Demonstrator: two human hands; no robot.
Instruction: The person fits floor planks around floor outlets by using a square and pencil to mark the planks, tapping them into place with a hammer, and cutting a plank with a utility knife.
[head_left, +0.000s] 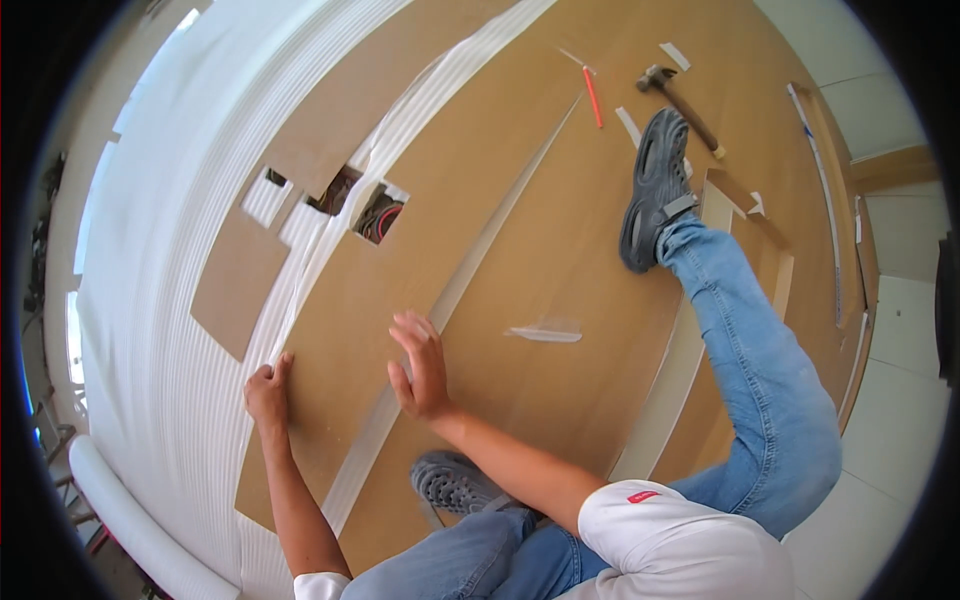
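Note:
My left hand is closed on the left edge of a long wood-coloured panel, thumb on top and fingers curled at the rim. My right hand hovers or rests lightly over the same panel's other long edge, its fingers apart and slightly blurred; whether it touches cannot be made out. Beside that edge runs a narrow tapering gap showing a pale strip, and past it lies another wood-coloured panel. A square cutout in the first panel shows cables inside.
White ribbed foam sheeting spreads to the left, with brown board pieces on it. A rolled white sheet lies lower left. A hammer and a red pencil lie at the far right, near my outstretched shoe. Pale tiles border the right.

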